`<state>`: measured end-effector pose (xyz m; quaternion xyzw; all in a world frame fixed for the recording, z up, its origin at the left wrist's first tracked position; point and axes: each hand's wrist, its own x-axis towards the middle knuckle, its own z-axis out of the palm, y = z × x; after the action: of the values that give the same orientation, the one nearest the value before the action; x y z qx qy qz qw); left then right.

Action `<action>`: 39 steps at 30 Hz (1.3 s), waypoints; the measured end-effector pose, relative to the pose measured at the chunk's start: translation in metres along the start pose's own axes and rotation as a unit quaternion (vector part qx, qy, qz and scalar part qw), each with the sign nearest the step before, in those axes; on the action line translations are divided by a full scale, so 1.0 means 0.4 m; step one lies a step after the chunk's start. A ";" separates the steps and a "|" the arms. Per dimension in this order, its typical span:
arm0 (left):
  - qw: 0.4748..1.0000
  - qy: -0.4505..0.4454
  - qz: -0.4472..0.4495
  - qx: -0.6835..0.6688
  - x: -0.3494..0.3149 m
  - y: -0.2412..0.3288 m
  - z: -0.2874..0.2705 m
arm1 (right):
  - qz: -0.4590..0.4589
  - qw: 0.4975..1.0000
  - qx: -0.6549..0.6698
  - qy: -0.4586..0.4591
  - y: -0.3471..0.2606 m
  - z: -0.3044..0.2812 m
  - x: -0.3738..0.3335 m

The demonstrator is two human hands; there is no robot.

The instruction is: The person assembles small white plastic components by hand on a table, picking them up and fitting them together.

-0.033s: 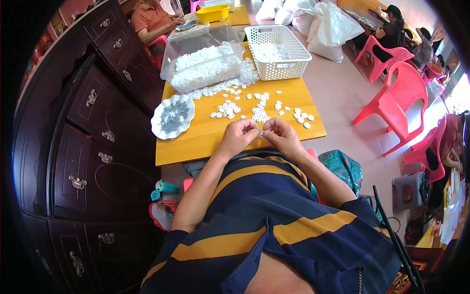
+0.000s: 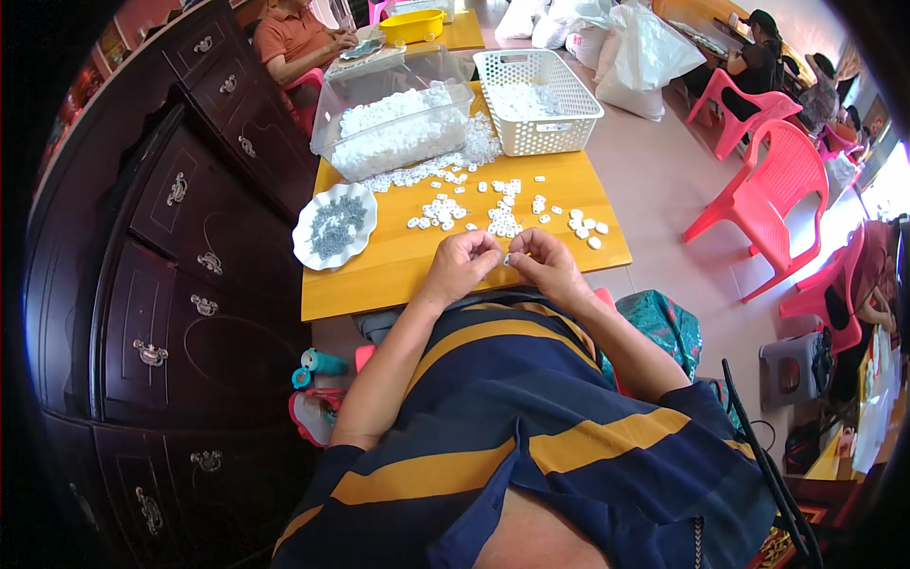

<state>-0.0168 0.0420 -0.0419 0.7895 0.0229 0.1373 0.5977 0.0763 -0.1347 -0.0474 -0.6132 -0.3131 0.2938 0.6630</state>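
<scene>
White piece (image 2: 508, 259) at thumb tip of right hand (image 2: 550, 267).

– And has anything been shifted by the left hand (image 2: 461, 267)?
– No movement can be detected there!
– By the right hand (image 2: 550, 269), then?
– None is seen there either! Between the earlier view and this one, no change at all can be made out, however closely they are compared.
</scene>
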 end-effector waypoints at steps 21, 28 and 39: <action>0.999 0.011 -0.036 -0.034 0.001 -0.001 0.003 | 0.012 0.999 0.009 0.036 0.003 -0.001 0.005; 0.999 0.022 -0.023 -0.020 -0.002 -0.004 0.005 | 0.013 1.000 0.012 0.025 -0.002 -0.003 0.001; 0.998 0.026 -0.036 -0.037 -0.001 -0.004 0.011 | 0.008 0.999 0.017 0.030 0.003 -0.004 0.004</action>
<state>-0.0159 0.0384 -0.0445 0.7616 0.0615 0.1373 0.6304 0.0787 -0.1343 -0.0484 -0.6128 -0.2833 0.2860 0.6800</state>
